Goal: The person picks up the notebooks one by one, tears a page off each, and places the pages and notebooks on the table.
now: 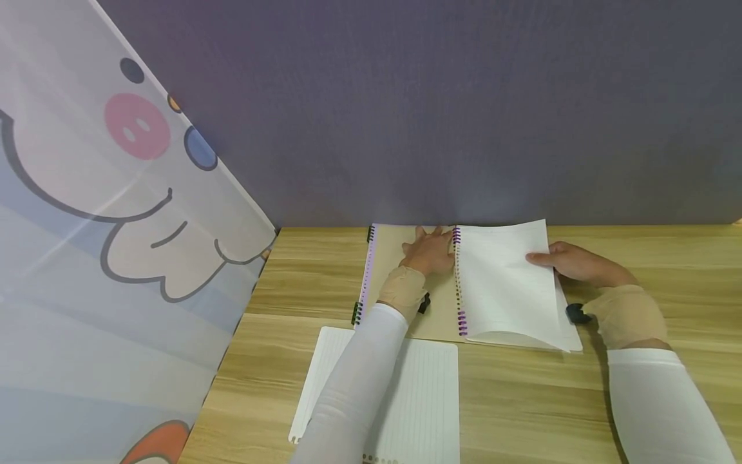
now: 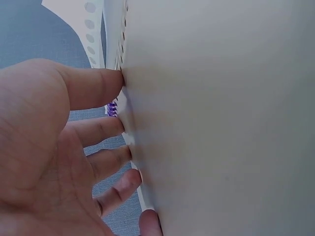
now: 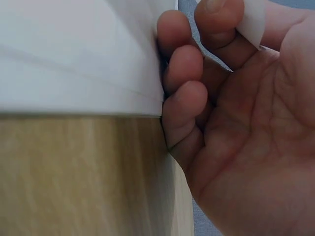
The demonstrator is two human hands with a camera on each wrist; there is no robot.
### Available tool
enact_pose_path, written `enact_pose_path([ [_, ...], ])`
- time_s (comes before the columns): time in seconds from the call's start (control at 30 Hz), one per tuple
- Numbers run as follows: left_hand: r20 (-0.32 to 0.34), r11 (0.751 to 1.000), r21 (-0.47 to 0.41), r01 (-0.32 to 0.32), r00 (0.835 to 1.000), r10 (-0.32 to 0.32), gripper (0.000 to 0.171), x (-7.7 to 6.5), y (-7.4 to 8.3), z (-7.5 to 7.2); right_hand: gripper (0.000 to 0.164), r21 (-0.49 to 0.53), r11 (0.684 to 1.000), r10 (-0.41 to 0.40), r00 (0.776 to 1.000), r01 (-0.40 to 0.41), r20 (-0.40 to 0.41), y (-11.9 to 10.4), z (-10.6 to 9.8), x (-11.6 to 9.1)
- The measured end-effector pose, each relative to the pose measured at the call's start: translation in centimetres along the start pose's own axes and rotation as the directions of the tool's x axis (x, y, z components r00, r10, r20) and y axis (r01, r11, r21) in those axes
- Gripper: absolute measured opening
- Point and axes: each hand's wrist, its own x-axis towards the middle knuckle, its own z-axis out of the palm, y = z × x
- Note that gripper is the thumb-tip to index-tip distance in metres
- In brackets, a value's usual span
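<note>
A ring-bound notebook lies open against the back panel, with a tan left side and white sheets on the right. Purple rings show at the top and bottom of its middle line of holes. My left hand rests on the tan side, fingers spread, fingertips touching it near the binding. On the right, my right hand pinches the outer edge of a white page between thumb and fingers. That page is lifted and bowed above the sheets below. In the right wrist view, the other fingertips are at the stack's edge.
Loose ruled sheets with punched holes lie in front of the notebook, partly under my left forearm. Dark green rings and a light purple strip line the notebook's left edge. A grey panel stands behind the wooden table; a cartoon-printed sheet hangs left.
</note>
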Motion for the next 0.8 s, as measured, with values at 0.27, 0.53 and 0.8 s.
enact_pose_path([
  [0.27, -0.001, 1.0, -0.011, -0.01, 1.0, 0.01, 0.054, -0.07, -0.05, -0.07, 0.045, -0.033, 0.999, 0.04, 0.998, -0.042, -0.041, 0.1, 0.06, -0.25],
  [0.53, -0.002, 1.0, 0.001, 0.001, 1.0, -0.001, 0.055, 0.08, 0.01, 0.0, 0.053, -0.072, 0.997, 0.01, 0.999, -0.014, -0.05, 0.36, -0.07, -0.53],
  [0.8, 0.001, 1.0, 0.002, 0.003, 1.0, -0.003, 0.056, 0.06, -0.06, 0.08, 0.05, -0.016, 1.0, -0.025, 1.0, 0.025, 0.018, 0.69, -0.28, -0.47],
])
